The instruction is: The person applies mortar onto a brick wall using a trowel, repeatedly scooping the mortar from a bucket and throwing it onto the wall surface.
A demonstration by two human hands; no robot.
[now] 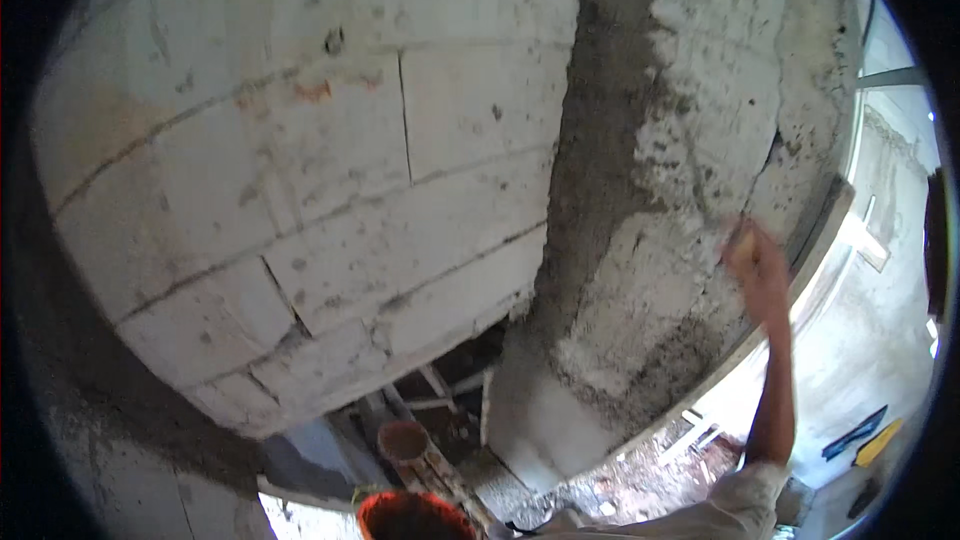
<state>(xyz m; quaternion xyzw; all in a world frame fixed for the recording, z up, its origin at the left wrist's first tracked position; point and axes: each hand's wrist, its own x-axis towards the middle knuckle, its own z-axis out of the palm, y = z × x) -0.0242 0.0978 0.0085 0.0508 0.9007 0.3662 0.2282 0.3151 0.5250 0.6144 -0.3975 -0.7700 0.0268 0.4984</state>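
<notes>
Your right hand (pixel 752 258) is raised against the plastered column (pixel 640 240), near its right edge, fingers curled on something small and yellowish; what it is, you can't tell from here. Left hand out of view. Block wall (pixel 300 190) meets the column's left edge. Orange bucket (pixel 410 518) below. Open room lies right of the column edge.
</notes>
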